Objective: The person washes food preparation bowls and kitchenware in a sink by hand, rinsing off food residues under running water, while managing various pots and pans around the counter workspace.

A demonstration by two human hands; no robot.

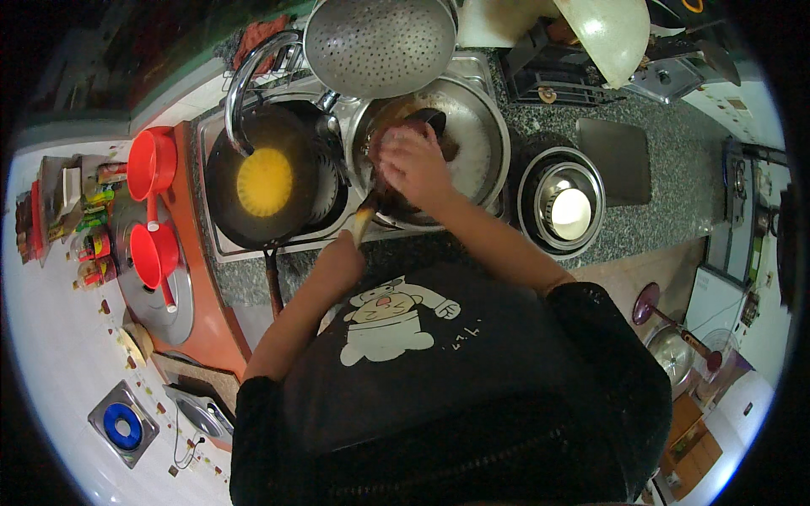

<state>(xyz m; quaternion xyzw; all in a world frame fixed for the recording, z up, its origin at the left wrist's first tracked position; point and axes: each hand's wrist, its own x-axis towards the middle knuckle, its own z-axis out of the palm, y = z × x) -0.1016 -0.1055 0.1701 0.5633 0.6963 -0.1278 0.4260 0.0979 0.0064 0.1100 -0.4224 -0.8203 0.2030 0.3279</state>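
My left hand (pixel 342 256) grips the pale wooden handle (pixel 362 221) of a dark pan, whose body lies mostly hidden over a wide steel basin (pixel 503 148). Over the pan, my right hand (pixel 411 161) presses a reddish-brown pad (pixel 386 136); its outline is blurred. Just beyond my fingers a curved black rim (pixel 430 117) shows. Brownish water and whitish suds (pixel 474 152) lie in the basin. To the left, a black wok (pixel 221 209) sits in the sink under the curved chrome tap (pixel 234 107). A yellow scalloped disc shape (pixel 264 182) shows inside the wok.
A steel colander (pixel 380 47) stands behind the basin. Nested steel bowls (pixel 560 202) and a dark flat board (pixel 614 161) are on the granite counter (pixel 677 164) at right. Red plastic dippers (pixel 152 164) hang at left. The wok's handle (pixel 273 284) juts towards me.
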